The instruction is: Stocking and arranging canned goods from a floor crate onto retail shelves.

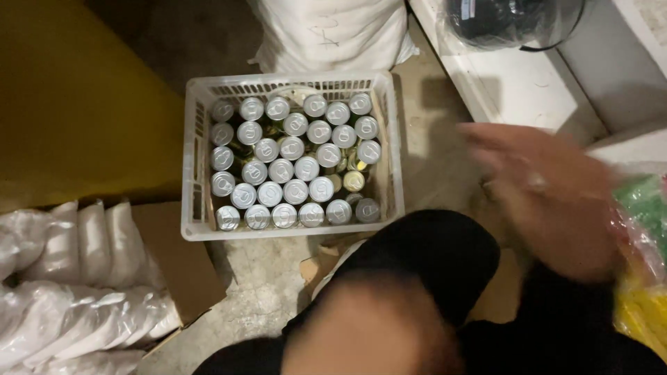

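Blurred at the bottom edge, my left forearm [368, 326] in its black sleeve crosses the view — that hand is out of sight. To the right, my right hand [549, 198] hovers, smeared by motion, fingers [486, 139] loosely spread and holding nothing, just beside crinkly green and yellow bags [643, 257]. Ahead on the floor sits a white plastic crate [194, 167] packed with upright silver-topped cans [292, 163] — white sacks [76, 278] lie left.

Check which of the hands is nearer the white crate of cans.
Right. The right hand, blurred, hangs just right of the white crate, apart from it. The left hand is not clearly visible; only a blurred forearm shows below the crate.
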